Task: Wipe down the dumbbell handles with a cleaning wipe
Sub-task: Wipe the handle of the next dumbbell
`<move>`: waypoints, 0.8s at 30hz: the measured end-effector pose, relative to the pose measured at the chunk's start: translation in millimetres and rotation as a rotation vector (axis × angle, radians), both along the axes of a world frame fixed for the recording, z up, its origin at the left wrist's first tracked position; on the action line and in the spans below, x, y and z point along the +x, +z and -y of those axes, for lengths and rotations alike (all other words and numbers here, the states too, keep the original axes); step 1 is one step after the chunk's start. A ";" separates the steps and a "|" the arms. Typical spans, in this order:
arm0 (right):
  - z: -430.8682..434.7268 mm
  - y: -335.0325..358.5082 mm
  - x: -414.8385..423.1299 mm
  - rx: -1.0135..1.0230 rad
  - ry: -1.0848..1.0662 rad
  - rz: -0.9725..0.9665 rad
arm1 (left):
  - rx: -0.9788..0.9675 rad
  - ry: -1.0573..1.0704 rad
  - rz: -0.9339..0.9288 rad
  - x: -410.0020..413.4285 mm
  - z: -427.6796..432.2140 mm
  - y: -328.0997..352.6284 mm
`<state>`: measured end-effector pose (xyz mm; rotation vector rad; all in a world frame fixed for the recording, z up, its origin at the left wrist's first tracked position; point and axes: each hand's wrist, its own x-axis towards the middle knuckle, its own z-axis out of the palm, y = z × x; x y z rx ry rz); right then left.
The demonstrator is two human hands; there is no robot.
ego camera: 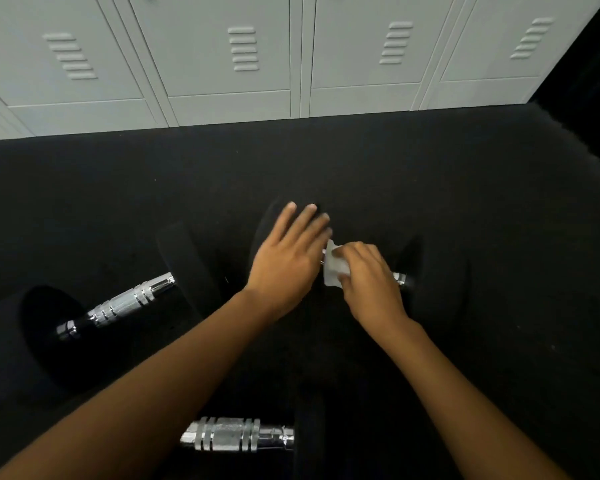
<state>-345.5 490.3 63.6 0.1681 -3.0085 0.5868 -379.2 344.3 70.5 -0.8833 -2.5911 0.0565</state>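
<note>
1. The right hand [369,277] is curled over a white cleaning wipe [334,270] and clamps it onto the chrome handle [399,277] of the far dumbbell. Only a short bright stub of that handle shows beyond the knuckles.
2. The left hand [286,259] lies flat on this dumbbell's left head [260,238], fingers straight and spread, gripping nothing. It looks to be steadying the weight.
3. The handle's long axis runs left to right across the view, dipping slightly toward the right head [440,285]. The right hand sits on it at the left end, so a wiping stroke would likely travel rightward along that line.
4. The left dumbbell's handle [125,303] lies on a diagonal, well apart from both hands. The near dumbbell's handle [236,438] lies roughly left to right beside the left forearm. Neither is touched, and the left arm is the nearer to both.
5. The black heads merge with the black floor [361,161], so their outlines are hard to make out. I cannot tell whether the wipe wraps fully round the bar. The forearm covers the near dumbbell's left end. Grey lockers [222,64] stand behind.
</note>
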 end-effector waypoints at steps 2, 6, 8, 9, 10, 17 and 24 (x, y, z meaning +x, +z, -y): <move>-2.7 6.8 -0.9 0.036 0.022 0.065 | -0.203 -0.039 0.104 20.3 -10.0 -4.5; -7.9 25.2 -5.2 0.095 0.067 0.230 | -0.207 0.042 0.258 39.3 -23.9 -21.7; -14.0 37.0 -4.0 0.124 0.065 0.263 | -0.136 0.050 0.347 36.4 -26.2 -25.1; -20.1 42.1 -2.0 0.119 0.053 0.211 | -0.105 0.043 0.385 34.2 -27.7 -25.0; -27.6 46.3 0.3 0.102 0.025 0.120 | -0.076 0.036 0.413 32.2 -29.4 -24.5; -73.2 39.0 9.9 0.085 -0.338 -0.015 | 0.186 0.136 0.516 24.1 -41.8 -21.5; -68.3 24.6 11.6 0.046 -0.425 -0.108 | 0.338 0.079 0.461 13.0 -43.0 -34.0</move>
